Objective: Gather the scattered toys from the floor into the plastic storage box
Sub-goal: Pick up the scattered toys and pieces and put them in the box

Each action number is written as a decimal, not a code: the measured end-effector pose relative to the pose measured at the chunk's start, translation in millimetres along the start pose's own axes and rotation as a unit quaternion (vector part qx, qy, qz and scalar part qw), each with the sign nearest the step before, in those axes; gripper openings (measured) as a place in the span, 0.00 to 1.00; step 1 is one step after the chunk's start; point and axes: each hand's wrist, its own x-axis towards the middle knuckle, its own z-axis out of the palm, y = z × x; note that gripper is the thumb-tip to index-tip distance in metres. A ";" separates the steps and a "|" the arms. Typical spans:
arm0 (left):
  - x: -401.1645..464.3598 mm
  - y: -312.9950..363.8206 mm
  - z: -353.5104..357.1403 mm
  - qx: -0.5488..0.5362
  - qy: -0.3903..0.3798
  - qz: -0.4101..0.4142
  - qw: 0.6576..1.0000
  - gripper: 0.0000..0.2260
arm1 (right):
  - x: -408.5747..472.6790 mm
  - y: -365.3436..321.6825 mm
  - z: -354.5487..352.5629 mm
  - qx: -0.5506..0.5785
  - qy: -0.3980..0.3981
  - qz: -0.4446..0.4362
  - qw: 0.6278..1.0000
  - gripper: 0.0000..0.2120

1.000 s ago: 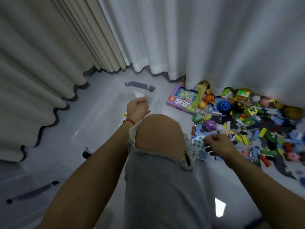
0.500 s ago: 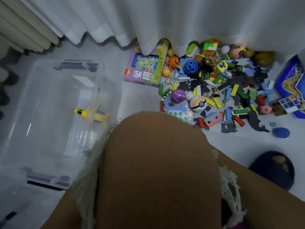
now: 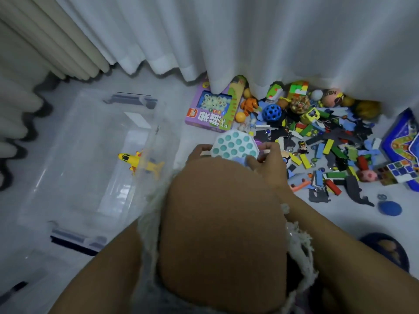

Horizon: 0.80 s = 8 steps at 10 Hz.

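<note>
Just beyond my bent knee, both hands hold a white bubble-pop toy (image 3: 233, 143) with teal dots. My right hand (image 3: 268, 163) grips its right edge with curled fingers. Only the fingertips of my left hand (image 3: 199, 150) show, at the toy's left edge; the knee hides the rest. The clear plastic storage box (image 3: 169, 141) stands open on the floor to the left, and a yellow toy plane (image 3: 138, 163) lies inside it. A heap of scattered toys (image 3: 322, 137), blocks, balls and figures, covers the floor at the right.
A purple game box (image 3: 213, 109) lies partly under the white curtain (image 3: 249, 41). A blue board game (image 3: 403, 143) sits at the far right, a blue disc (image 3: 390, 208) on the floor in front of it. My foot in a dark slipper (image 3: 385, 248) is at the lower right.
Both hands have come back into view from behind the knee, now holding the bubble-pop toy lifted off the floor. The camera has shifted slightly; the plane still lies in the box.
</note>
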 end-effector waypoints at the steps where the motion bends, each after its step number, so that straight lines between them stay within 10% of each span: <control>1: -44.9 40.2 -52.8 -0.076 0.061 0.101 0.990 0.13 | 2.9 -74.9 11.0 0.082 -0.077 -0.071 0.991 0.12; 3: -68.6 44.8 -154.9 -0.327 0.179 0.118 0.921 0.19 | 3.1 -155.1 28.5 0.085 -0.199 -0.122 0.969 0.07; 5: -78.8 47.1 -159.6 -0.229 0.226 0.106 0.941 0.22 | -3.3 -102.3 -1.2 -0.105 -0.189 -0.171 0.961 0.03; 8: -35.6 50.7 -30.4 0.153 -0.025 0.202 0.967 0.22 | 26.2 17.1 -72.3 -0.260 -0.077 0.018 0.962 0.07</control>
